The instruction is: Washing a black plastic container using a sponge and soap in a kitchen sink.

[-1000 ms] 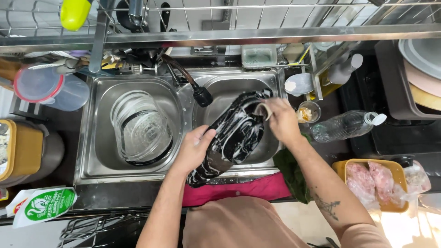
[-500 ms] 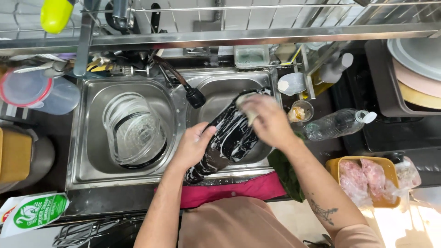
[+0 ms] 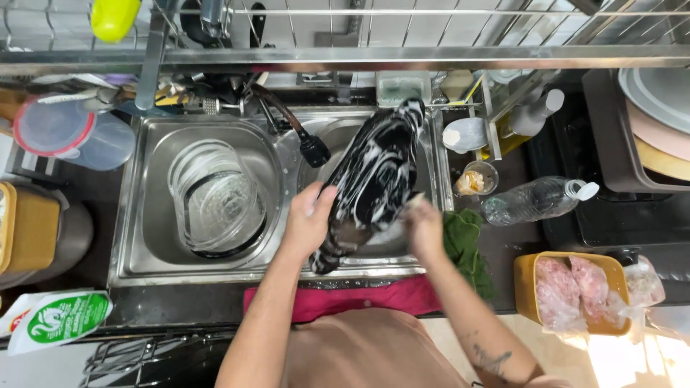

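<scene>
Two hands on one soapy black pan (image 3: 377,169) over the right sink basin, mid-scrub.
The left hand (image 3: 309,219) clasps the pan's lower edge at frame centre; the right hand (image 3: 424,228) is clenched on a sponge (image 3: 412,202) at its rim. Suds cover the pan and no water runs, so rinsing looks still to come. Clear bowls (image 3: 215,197) sit stacked in the left basin.
</scene>
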